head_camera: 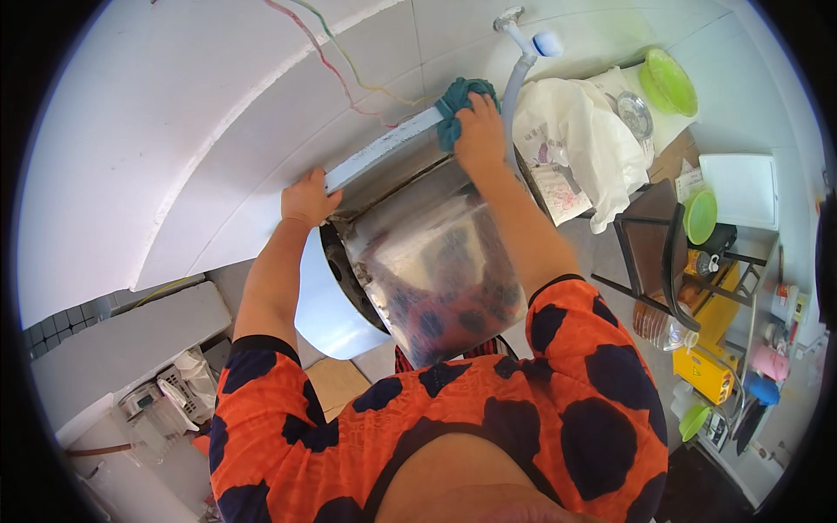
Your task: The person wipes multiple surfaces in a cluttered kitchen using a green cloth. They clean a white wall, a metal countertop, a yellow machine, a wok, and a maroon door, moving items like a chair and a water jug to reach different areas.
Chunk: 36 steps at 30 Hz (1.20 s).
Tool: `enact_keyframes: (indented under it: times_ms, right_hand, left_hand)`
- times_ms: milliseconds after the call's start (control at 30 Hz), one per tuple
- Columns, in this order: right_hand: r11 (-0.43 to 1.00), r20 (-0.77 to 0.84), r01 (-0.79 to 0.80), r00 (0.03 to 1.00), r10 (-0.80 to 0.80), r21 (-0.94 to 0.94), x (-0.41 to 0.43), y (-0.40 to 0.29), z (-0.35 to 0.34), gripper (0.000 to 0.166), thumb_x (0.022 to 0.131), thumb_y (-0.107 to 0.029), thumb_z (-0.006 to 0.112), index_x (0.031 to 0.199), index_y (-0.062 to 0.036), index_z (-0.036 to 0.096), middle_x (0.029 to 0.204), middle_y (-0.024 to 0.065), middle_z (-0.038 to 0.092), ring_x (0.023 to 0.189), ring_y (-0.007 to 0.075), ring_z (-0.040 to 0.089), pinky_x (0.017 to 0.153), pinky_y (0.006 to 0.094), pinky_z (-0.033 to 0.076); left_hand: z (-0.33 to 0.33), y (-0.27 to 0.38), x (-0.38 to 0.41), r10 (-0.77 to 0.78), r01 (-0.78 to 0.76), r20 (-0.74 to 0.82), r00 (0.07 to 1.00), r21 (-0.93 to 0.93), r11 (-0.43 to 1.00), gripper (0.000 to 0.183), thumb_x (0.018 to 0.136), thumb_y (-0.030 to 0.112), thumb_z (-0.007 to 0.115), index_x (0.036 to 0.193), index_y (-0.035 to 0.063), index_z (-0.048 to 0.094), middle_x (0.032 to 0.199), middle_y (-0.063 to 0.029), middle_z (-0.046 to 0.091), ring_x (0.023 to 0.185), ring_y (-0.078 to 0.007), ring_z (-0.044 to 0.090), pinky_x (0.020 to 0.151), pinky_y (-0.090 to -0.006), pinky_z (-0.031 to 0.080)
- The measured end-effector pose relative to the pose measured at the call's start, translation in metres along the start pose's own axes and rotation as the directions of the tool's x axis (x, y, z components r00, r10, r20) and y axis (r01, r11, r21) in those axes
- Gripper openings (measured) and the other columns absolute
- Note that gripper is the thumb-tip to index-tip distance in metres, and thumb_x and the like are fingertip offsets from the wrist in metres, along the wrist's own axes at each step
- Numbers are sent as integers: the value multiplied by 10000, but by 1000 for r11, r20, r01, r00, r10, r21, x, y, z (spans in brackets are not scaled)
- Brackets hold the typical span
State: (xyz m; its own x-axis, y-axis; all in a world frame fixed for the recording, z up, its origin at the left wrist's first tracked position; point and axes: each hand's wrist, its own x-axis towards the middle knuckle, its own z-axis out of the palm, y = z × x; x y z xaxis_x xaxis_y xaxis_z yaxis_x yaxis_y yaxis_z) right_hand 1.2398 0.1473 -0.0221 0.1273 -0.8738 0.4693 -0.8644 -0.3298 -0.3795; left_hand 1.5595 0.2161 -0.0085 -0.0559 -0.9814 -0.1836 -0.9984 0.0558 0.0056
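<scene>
My right hand (480,134) grips a bunched teal cloth (458,98) and presses it on the right end of a long, narrow white strip (386,147) along the tiled wall. The strip's surface looks speckled. My left hand (307,198) rests at the strip's left end, thumb below and fingers at its upper edge; whether it grips the strip or only leans on it, I cannot tell. Below the strip, between my arms, is a shiny metal-topped box (438,261) that reflects my orange and dark patterned top. A rounded pale metal piece (333,307) curves out at its left.
A grey hose (513,98) hangs from a wall tap beside my right hand. Right of it, a white plastic bag (575,137) and a green basin (668,82) lie on a surface. A brown chair (647,238) stands at the right. Red and green wires (340,72) cross the wall above the strip.
</scene>
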Motion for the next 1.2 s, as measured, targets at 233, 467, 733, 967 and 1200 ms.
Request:
enact_keyframes:
  times_ms: [233, 467, 733, 967, 1200]
  right_hand:
    - [983, 83, 70, 993, -85, 171, -41, -105, 26, 116, 749, -70, 564, 845, -16, 599, 1279, 203, 459, 1251, 429, 383, 997, 538, 335]
    - [971, 183, 170, 962, -200, 168, -62, -165, 45, 120, 785, -113, 546, 857, -43, 610, 1300, 184, 460, 1283, 391, 366, 1024, 536, 315]
    - [984, 340, 163, 924, -176, 68, -55, -157, 33, 175, 767, -41, 584, 922, -69, 660, 1369, 172, 432, 1299, 395, 352, 1042, 466, 332]
    - [985, 279, 144, 946, -164, 90, -87, -228, 62, 150, 770, -68, 599, 899, -29, 666, 1342, 195, 449, 1262, 438, 374, 1037, 451, 354]
    - [958, 501, 285, 832, -238, -18, -87, -259, 56, 190, 800, -92, 591, 976, -49, 646, 1422, 132, 364, 1326, 368, 314, 1031, 436, 378]
  left_hand:
    - [3, 1, -1, 34, -34, -19, 999, -45, 998, 425, 779, 423, 646, 1003, 80, 533, 975, -122, 651, 869, -312, 648, 724, -435, 519]
    - [4, -5, -3, 48, -50, -29, 998, -68, 996, 424, 741, 338, 683, 1050, 79, 552, 975, -131, 653, 892, -333, 644, 754, -453, 513]
    - [19, 6, -70, -116, -327, -610, 784, -565, 758, 556, 738, 244, 707, 1228, 54, 528, 1280, -163, 511, 1204, -355, 453, 1004, -430, 393]
    - [107, -4, -351, -641, 81, -359, 679, -831, 551, 288, 762, 29, 630, 1047, 11, 596, 1161, -190, 584, 1088, -356, 543, 935, -417, 430]
    - [193, -40, -508, -755, 478, -17, 655, -765, 432, 264, 794, 79, 615, 1054, 35, 595, 1116, -160, 615, 1038, -302, 579, 895, -397, 460]
